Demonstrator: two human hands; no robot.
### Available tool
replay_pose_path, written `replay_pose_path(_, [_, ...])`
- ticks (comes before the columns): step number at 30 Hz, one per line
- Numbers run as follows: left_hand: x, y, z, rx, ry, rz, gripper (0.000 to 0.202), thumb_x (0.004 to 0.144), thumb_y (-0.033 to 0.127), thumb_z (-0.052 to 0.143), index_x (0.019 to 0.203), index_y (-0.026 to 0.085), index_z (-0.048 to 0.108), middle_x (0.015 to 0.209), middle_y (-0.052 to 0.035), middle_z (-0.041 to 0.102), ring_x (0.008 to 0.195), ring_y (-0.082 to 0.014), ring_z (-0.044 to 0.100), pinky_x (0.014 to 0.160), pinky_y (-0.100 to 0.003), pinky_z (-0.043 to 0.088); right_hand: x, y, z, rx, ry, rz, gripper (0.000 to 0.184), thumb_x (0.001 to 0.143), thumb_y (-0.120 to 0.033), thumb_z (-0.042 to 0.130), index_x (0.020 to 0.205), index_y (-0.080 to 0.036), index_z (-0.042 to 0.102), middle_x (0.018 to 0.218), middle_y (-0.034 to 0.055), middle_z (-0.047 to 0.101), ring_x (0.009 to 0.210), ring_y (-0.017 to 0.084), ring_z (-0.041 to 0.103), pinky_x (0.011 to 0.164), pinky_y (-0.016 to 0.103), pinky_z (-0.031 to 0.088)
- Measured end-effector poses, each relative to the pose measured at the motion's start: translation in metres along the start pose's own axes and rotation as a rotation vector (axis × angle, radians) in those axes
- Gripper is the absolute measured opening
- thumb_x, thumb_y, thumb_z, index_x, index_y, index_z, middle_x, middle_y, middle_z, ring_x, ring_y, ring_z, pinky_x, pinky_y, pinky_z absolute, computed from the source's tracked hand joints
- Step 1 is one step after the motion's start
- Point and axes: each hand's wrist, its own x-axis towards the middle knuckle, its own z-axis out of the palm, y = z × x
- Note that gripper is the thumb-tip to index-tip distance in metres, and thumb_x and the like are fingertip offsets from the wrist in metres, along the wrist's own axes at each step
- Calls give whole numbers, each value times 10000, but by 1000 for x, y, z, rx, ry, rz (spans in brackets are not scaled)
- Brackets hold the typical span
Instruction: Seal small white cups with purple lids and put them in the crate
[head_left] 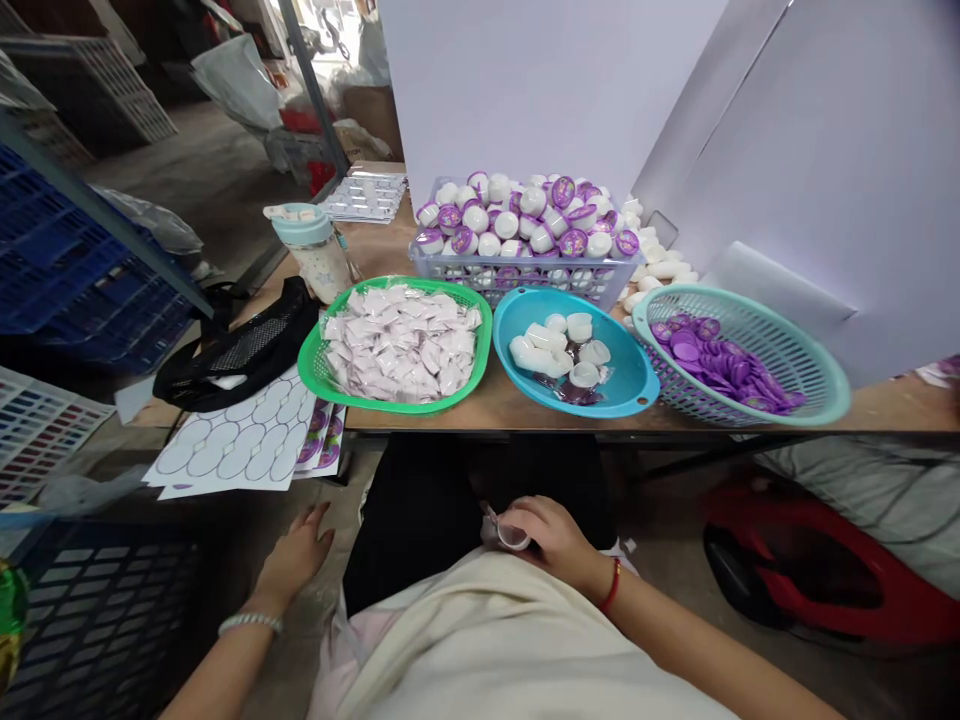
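Note:
In my lap, my right hand (553,538) is closed around a small white cup (514,538) with its round mouth facing up. A bit of crinkled clear or pinkish material (490,524) shows beside the cup; its kind is unclear. Out to the left, below the table edge, my left hand (298,552) hangs with fingers apart and nothing in it. Ahead on the table, a blue basin (637,385) holds white cups and dark wrapped pieces. To its left, a green basket (375,400) is full of small white packets; to its right, a pale green basket (829,385) holds purple lids.
Behind the basins stands a lilac crate (525,268) heaped with lidded white cups. A patterned bottle (315,255), a black mesh bag (255,350) and printed sheets (240,440) lie left. Dark crates (97,600) stand on the floor left; a red object (825,570) lies right.

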Motion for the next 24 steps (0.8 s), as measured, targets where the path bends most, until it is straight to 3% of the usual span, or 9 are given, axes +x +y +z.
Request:
replay_pose_path(3, [-26,32,-1,-163,-31,86,562,998,522,354,1296,265,754,1331,-121,778,1279,-363,710,1129,-511,550,1,-9,0,41,91,-3,211,1063,-388,579,1174,-223,650,1008,87,760,808,195,669,725,325,498])
replay_pose_path(6, [-63,89,4,-315,-148,257,480,995,575,524,1380,357,710,1392,-38,757,1306,-277,693,1151,-407,543,11,-27,-2,69,194,-146,152,1051,-326,581,1158,-221,612,973,78,749,767,178,653,677,305,469])
replay_pose_path(7, [-73,108,4,-385,-213,309,532,1007,565,554,1495,363,621,1449,-41,726,1313,-259,689,1142,-401,550,16,-33,-4,76,219,-213,143,1046,-321,586,1147,-220,603,962,76,747,756,176,646,665,304,456])
replay_pose_path(9, [-85,142,0,-666,-454,376,789,946,518,731,1648,326,428,1628,-113,569,1418,-300,613,1182,-461,512,25,-44,-7,98,255,-329,148,1049,-345,586,1124,-219,596,940,73,744,739,178,632,655,309,436])
replay_pose_path(12, [-88,175,-12,-879,-609,411,978,856,527,841,1678,285,369,1667,-144,511,1484,-332,546,1232,-480,447,31,-50,-10,123,282,-403,256,1077,-449,538,1139,-212,615,906,76,737,738,188,631,653,321,430])
replay_pose_path(14, [-86,187,-19,-886,-659,419,930,877,511,818,1666,255,399,1660,-139,525,1494,-333,534,1241,-465,428,30,-50,-9,117,307,-394,319,1098,-487,486,1149,-205,626,878,73,730,732,189,635,645,320,430])
replay_pose_path(18, [-88,201,-18,-818,-666,311,729,979,435,673,1640,210,463,1487,-133,695,1342,-317,661,1164,-469,488,24,-46,-4,88,353,-301,315,1103,-480,498,1016,-205,624,732,25,684,622,161,577,585,303,395])
replay_pose_path(24, [-90,195,0,-1087,-579,101,643,898,366,707,1515,211,611,1620,-100,587,1506,-305,514,1259,-431,382,31,-46,5,77,279,-228,370,1107,-492,493,948,-207,667,734,27,702,629,163,592,587,314,398])
